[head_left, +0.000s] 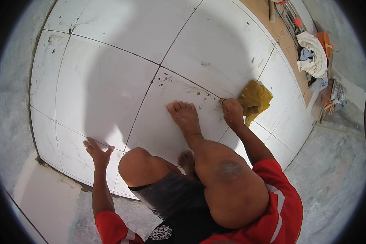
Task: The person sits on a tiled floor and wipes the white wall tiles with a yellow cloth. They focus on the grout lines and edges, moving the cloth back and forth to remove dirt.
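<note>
My right hand [233, 114] is closed on a mustard-yellow cloth [257, 99]. A small fold of the same colour shows at the fingertips, pressed to a dark joint between white floor tiles [122, 83]. Most of the cloth bunches out to the right of the hand. Over on the left, my left hand [96, 152] rests on the tiles near another joint, fingers and thumb apart, holding nothing. Dark crumbs and smudges [165, 78] lie on the tile ahead of my bare foot [184, 116].
My bent knees and feet take up the lower middle. At the far right, a white cloth [313, 53], an orange container [324, 40] and several bundled items stand along a grey wall. A brown strip [288, 55] borders the tiles there. Grey walls curve round the left.
</note>
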Motion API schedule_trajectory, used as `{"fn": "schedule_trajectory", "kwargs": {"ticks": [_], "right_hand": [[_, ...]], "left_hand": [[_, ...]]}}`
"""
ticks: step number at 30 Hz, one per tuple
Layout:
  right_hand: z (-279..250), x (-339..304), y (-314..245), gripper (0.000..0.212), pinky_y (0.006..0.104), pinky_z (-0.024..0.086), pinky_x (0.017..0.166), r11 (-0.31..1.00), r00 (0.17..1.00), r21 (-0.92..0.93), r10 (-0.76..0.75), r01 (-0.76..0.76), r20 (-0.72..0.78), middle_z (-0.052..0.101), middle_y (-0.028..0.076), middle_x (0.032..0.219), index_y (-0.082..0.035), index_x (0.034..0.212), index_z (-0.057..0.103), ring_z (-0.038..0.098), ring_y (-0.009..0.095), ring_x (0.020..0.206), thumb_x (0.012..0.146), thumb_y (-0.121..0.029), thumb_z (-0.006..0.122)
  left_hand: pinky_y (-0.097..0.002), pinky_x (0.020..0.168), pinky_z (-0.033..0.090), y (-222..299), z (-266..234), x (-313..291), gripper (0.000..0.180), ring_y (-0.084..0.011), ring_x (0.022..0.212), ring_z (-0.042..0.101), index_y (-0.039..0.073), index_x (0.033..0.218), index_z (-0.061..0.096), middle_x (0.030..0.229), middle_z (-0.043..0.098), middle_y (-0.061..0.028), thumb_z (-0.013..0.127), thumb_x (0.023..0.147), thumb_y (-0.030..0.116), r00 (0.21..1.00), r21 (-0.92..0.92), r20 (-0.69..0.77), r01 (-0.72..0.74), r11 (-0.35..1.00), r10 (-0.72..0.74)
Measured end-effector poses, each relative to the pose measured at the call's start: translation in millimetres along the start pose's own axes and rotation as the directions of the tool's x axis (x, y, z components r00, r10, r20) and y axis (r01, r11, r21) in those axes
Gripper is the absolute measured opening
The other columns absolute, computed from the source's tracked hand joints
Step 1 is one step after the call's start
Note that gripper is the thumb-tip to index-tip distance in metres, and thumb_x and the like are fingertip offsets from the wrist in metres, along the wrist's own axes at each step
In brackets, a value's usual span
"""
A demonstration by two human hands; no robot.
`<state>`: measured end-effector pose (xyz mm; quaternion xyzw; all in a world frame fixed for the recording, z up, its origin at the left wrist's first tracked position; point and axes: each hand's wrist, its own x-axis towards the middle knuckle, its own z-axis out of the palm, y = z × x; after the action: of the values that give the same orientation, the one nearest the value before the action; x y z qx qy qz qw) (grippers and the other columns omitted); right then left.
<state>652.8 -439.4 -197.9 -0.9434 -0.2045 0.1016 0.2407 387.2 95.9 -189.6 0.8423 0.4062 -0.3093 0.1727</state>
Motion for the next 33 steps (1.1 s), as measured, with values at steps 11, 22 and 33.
{"fn": "schedule_trajectory", "kwargs": {"ticks": [11,22,33], "right_hand": [[73,158,-105,0.019,0.0409,0.050,0.073,0.925,0.926,0.051,-0.378,0.376,0.018,0.058,0.008,0.085,-0.006,0.091,0.065,0.058,0.030,0.083,0.074,-0.002,0.061],[69,154,-100,0.019,0.0422,0.051,0.076,0.935,0.937,0.070,-0.344,0.347,-0.052,0.059,0.009,0.088,-0.007,0.088,0.064,0.059,0.031,0.087,0.072,0.002,0.061],[36,2,1,0.029,0.0468,0.048,0.082,0.999,0.993,0.037,-0.030,0.034,-0.111,0.060,0.015,0.094,-0.005,0.104,0.064,0.059,0.036,0.092,0.076,-0.001,0.060]], "left_hand": [[-0.0559,0.124,0.004,-1,2,4,0.138,-0.0498,0.151,-0.007,0.009,0.159,-0.010,0.163,-0.012,-0.0304,0.091,0.068,0.032,1.000,-0.036,0.003,-0.002,0.999,0.002],[-0.0607,0.122,0.008,8,3,8,0.138,-0.0529,0.150,-0.007,0.013,0.161,-0.007,0.164,-0.011,-0.0288,0.092,0.066,0.033,1.000,-0.133,-0.008,0.009,0.991,-0.010],[-0.0626,0.121,0.009,-15,18,7,0.136,-0.0519,0.150,-0.003,0.019,0.162,-0.003,0.166,-0.008,-0.0236,0.090,0.065,0.037,0.994,-0.104,-0.099,-0.061,0.993,0.051]]}}
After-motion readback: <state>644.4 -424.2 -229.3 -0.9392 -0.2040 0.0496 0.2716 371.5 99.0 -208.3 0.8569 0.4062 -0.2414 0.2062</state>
